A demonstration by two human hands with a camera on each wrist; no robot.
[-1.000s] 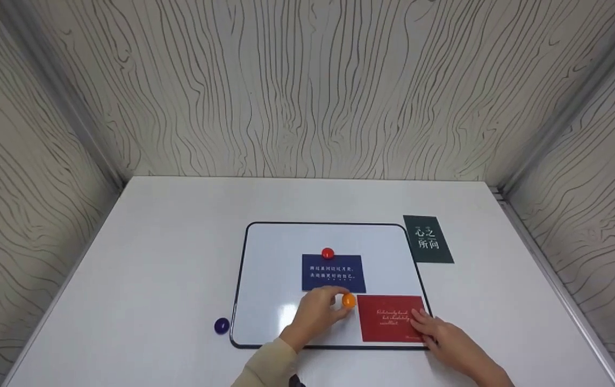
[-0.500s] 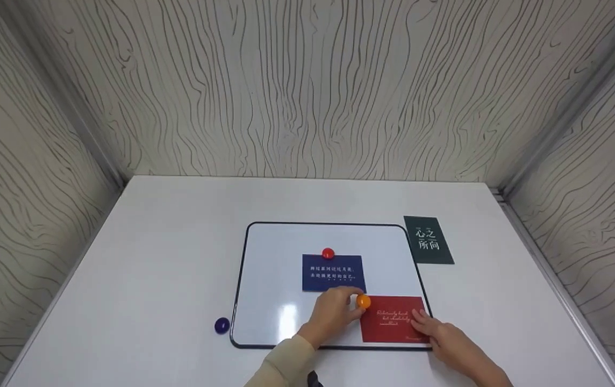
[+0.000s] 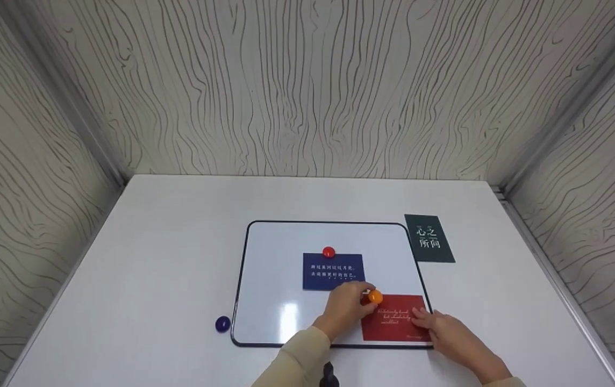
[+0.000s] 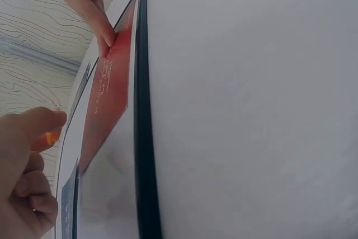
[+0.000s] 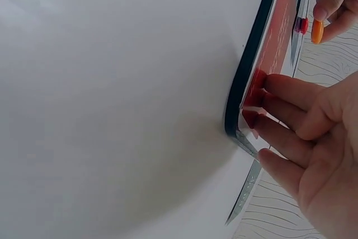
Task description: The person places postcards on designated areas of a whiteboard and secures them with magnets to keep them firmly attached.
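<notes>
Between thumb and forefinger my left hand (image 3: 344, 306) pinches a round orange magnet (image 3: 376, 296), just over the upper left part of a red card (image 3: 393, 328). The wrist views show the magnet held off the surface. My right hand (image 3: 451, 334) rests its fingertips on the red card's right edge, fingers extended, at the corner of the whiteboard (image 3: 264, 269). The red card lies at the board's lower right. Above and left of it is a navy card (image 3: 323, 279) with white writing, a round red magnet (image 3: 329, 252) on its top edge; my left hand covers its lower right corner.
A dark green card (image 3: 430, 252) lies on the white table (image 3: 151, 258) at the board's upper right side. Left of the board's lower left corner sits a dark purple magnet (image 3: 222, 324). Patterned panels (image 3: 307, 91) enclose the table at the back and sides.
My left hand has moved right with the orange magnet, from beside the red card to over its upper left part. The right hand has stayed at the card's right edge.
</notes>
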